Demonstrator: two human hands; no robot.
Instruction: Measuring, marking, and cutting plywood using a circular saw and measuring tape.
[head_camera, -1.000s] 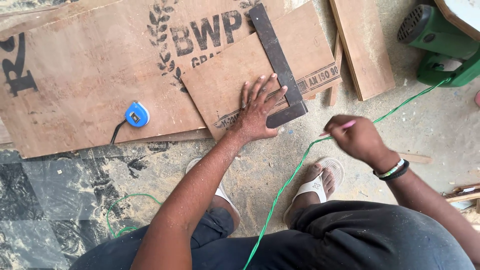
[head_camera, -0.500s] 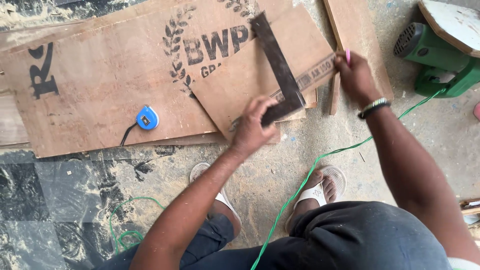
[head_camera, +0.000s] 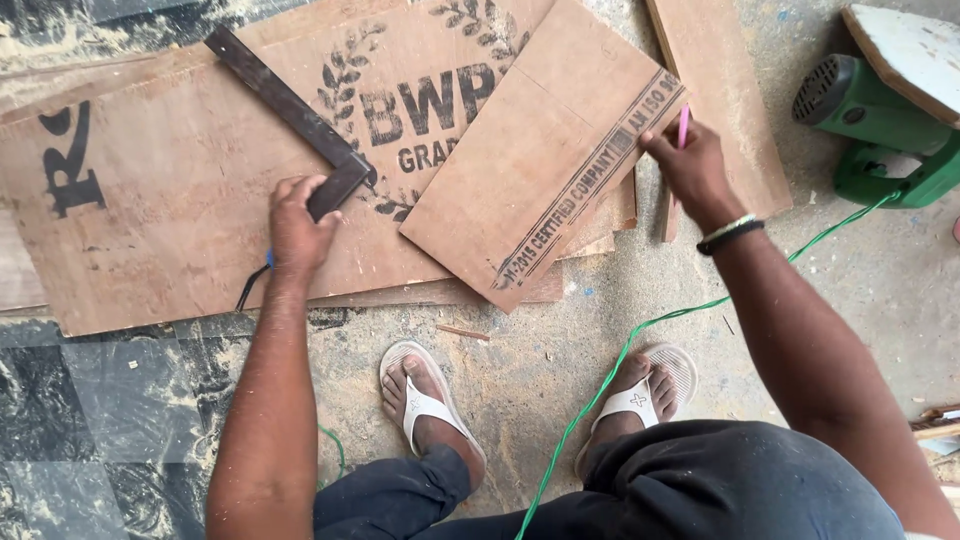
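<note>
L hand (head_camera: 298, 222) clamped on short leg of dark steel square (head_camera: 290, 105), long leg lying diagonal across big plywood sheet (head_camera: 150, 240) — carried flat, clear of cut piece. R hand (head_camera: 690, 168) pinches pink pencil (head_camera: 683, 127) upright at edge of small plywood piece (head_camera: 545, 160), tip near printed strip. Hands well apart. Green cord (head_camera: 640, 330) runs btw sandalled feet to green power tool (head_camera: 875, 125) on floor.

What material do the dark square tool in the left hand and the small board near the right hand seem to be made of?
The square tool looks like metal, dull and dark, perhaps rusted: thin, flat, straight blades. The left hand grips it at its corner. The small board looks like plywood: a flat brown sheet with a matte face and ink-stamped markings. The right hand, beside it, holds a pink pencil.
</note>
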